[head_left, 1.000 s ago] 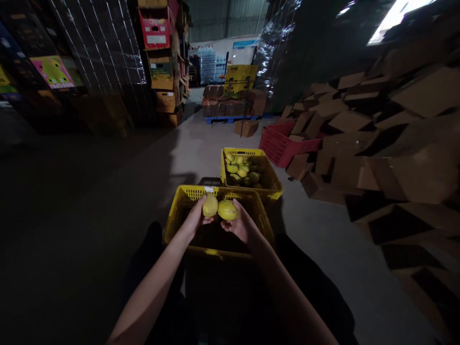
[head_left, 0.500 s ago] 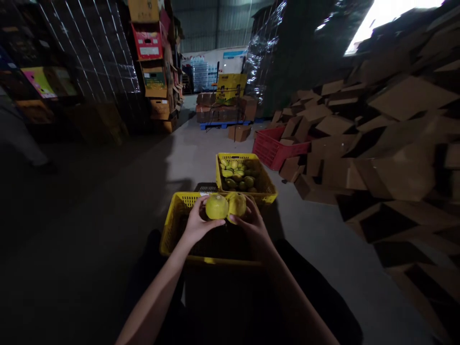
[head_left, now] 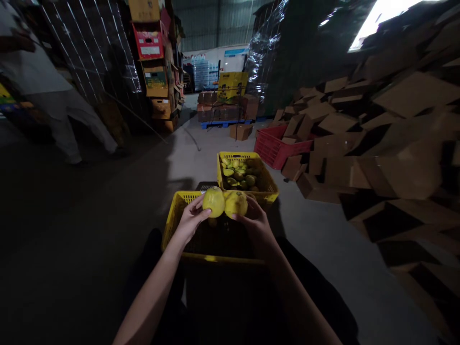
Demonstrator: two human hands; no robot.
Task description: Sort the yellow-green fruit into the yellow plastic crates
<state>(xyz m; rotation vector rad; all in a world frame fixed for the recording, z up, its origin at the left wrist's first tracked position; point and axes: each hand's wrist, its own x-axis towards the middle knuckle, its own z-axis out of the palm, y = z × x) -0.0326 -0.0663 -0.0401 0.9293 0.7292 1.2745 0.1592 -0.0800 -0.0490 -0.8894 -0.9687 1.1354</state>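
My left hand (head_left: 189,223) is closed round a yellow-green fruit (head_left: 214,202), round and grapefruit-like, with a pale stem spot at its top. In my right hand (head_left: 257,218) is a second yellow fruit (head_left: 236,204), with darker blemishes on its skin. Both fruits are side by side, almost touching, above the near yellow crate (head_left: 215,259). That crate's inside is dark; a small yellowish patch shows below the left fruit, too dim to name. Behind it, a second yellow crate (head_left: 269,184) holds several yellow-green fruits (head_left: 237,172).
A red crate (head_left: 275,149) and a heap of cardboard boxes (head_left: 388,158) fill the right side. Stacked cartons (head_left: 155,81) stand at back left, near a walking person (head_left: 43,91) in light clothes. A blue pallet (head_left: 223,124) with boxes sits behind.
The left fruit has turned in my fingers and moved slightly left and up. My right hand still holds its fruit. A person has come into view on the left.
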